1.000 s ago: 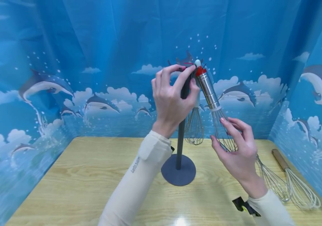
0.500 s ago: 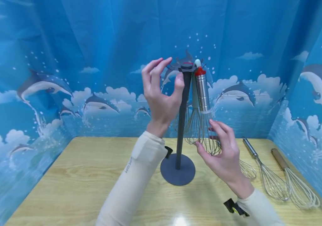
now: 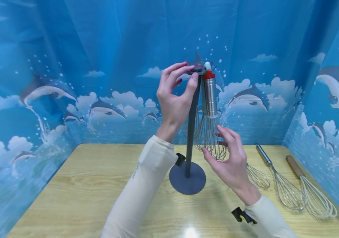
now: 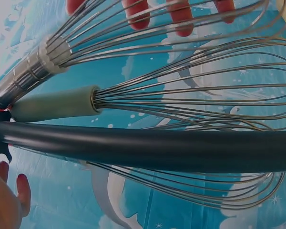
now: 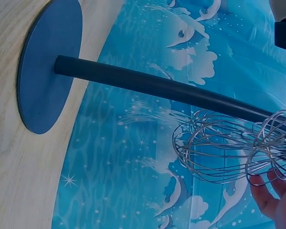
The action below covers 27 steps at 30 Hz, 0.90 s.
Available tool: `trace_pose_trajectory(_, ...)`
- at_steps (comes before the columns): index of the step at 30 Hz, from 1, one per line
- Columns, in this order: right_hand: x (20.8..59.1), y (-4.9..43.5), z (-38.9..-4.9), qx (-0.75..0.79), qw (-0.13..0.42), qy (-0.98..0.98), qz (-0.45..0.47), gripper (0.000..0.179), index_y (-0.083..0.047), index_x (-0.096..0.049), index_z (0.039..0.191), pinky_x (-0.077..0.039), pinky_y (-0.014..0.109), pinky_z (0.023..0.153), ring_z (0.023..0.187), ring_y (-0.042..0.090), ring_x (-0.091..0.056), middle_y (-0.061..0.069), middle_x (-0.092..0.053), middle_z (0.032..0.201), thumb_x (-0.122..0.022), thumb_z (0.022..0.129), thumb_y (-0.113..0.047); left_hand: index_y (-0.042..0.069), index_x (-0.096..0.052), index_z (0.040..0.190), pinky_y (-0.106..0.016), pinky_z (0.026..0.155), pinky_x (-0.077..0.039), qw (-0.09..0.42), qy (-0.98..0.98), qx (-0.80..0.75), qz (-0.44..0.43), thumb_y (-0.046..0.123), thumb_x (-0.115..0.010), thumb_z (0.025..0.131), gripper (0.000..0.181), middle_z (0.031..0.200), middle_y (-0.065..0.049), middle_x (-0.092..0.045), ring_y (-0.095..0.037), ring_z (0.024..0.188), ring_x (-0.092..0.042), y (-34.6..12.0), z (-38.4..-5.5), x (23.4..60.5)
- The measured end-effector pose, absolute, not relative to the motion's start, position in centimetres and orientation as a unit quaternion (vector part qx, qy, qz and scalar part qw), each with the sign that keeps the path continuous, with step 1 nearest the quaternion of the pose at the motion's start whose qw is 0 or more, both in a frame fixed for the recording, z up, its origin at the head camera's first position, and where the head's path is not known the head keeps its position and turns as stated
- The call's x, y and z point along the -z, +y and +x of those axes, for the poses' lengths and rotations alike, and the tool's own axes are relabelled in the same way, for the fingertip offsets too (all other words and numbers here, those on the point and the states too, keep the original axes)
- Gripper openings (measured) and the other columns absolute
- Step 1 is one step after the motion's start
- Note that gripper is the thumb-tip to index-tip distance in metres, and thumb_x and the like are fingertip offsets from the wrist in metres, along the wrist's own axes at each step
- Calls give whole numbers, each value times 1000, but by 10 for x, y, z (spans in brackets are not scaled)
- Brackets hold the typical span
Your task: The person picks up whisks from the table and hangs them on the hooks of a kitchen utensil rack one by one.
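Observation:
A dark stand rises from a round base (image 3: 188,178), its post (image 3: 190,132) topped by a hooked disc (image 3: 198,68). A steel-handled whisk (image 3: 211,96) with a red end hangs from its right side. Just behind it hangs a green-handled whisk (image 4: 62,104), and a third hanging whisk (image 4: 219,188) shows past the post. My left hand (image 3: 173,102) is at the disc's left edge, thumb and fingers apart; contact is unclear. My right hand (image 3: 230,162) is loosely curved beside the steel-handled whisk's wires, its fingertips (image 4: 181,21) behind them; I cannot tell whether they touch.
On the table (image 3: 98,185), at the right, lie a wooden-handled whisk (image 3: 312,191), a metal-handled whisk (image 3: 280,180) and a smaller whisk (image 3: 258,177) partly behind my right hand. A blue dolphin-print curtain (image 3: 127,99) surrounds the table.
The steel-handled whisk has swung from a slant to hanging nearly straight. My right hand moved left with it. My left hand drew away from the disc, then came back to its left edge.

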State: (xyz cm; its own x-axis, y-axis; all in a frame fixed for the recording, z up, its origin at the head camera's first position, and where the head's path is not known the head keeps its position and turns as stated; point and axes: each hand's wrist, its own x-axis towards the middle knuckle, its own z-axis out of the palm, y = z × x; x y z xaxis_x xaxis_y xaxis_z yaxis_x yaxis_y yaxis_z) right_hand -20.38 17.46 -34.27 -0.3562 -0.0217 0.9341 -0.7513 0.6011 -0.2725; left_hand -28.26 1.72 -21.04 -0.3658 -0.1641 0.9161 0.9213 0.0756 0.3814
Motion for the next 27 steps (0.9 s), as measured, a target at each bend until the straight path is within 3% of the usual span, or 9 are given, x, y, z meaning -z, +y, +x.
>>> trace_pose_trajectory(7,344,173,-205,-374,490,-746,253,78,2,-52,143,-54,13,89,110,28,-64,23,-58,131,-84,71,-5,-4,-74,111,-32,98,-56,451,-552,614,-339,10,-71,94,22,123,-20,-62,-22,115,-60,21,-285,210)
trace_pose_trajectory(16,347,174,-206,-386,470,-757,237,81,0,-51,144,-54,14,90,111,36,-64,22,-58,133,-85,71,0,-6,-74,108,-31,98,-56,454,-548,613,-343,9,-72,93,21,120,-22,-62,-24,114,-60,21,-287,209)
trace_pose_trajectory(21,349,180,-206,-376,471,-755,258,76,-1,-50,146,-56,19,91,111,37,-64,23,-57,136,-82,78,-13,-6,-73,106,-31,96,-56,457,-547,612,-343,8,-72,92,20,118,-22,-62,-24,112,-60,21,-287,209)
trace_pose_trajectory(27,351,194,-204,-356,487,-754,261,68,1,-53,145,-55,17,91,112,24,-66,26,-58,134,-70,93,-40,-5,-73,106,-29,96,-55,457,-560,601,-341,11,-72,92,21,118,-21,-62,-23,112,-59,20,-287,208)
